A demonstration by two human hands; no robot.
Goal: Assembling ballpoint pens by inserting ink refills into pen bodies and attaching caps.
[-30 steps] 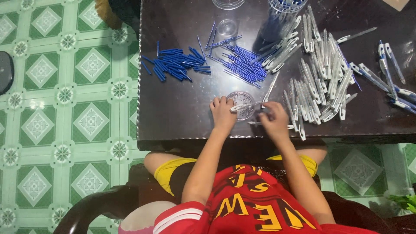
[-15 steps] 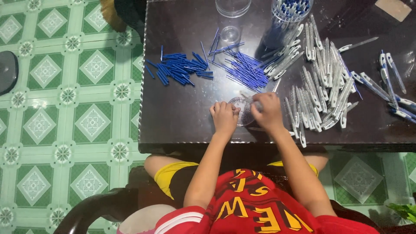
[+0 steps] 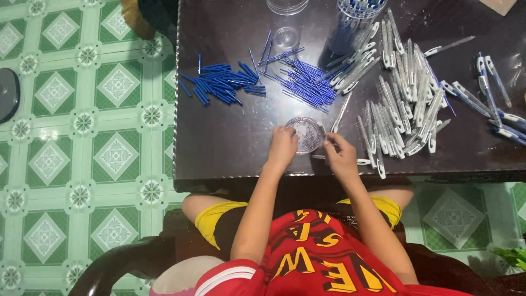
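Clear plastic catches the light between the person's hands: a small round dish (image 3: 306, 134) sits on the dark table (image 3: 230, 148), close to the near edge. The left hand (image 3: 282, 147) rests its curled fingertips against the dish's left rim, and the right hand (image 3: 339, 156) touches the right rim with fingers pinched together; whether they grip some small part I cannot tell from here.

As for progress, most of the work looks to be ahead. A big heap of clear pen barrels (image 3: 400, 104) lies loose to the right, a pile of blue refills (image 3: 307, 82) and a scatter of short blue caps (image 3: 219, 82) lie beyond the dish, and only a few finished-looking pens (image 3: 493, 93) sit at the far right (a tall clear cup (image 3: 359, 11) at the back holds more blue pieces). That is a judgement from the piles alone.

Room is decent on the left, where bare tabletop stretches between the dish and the table's left edge. On the right the barrels crowd just beside the right hand, and the near edge lies just under both wrists, so anything nudged toward the lap could drop to the green tiled floor (image 3: 82, 164).
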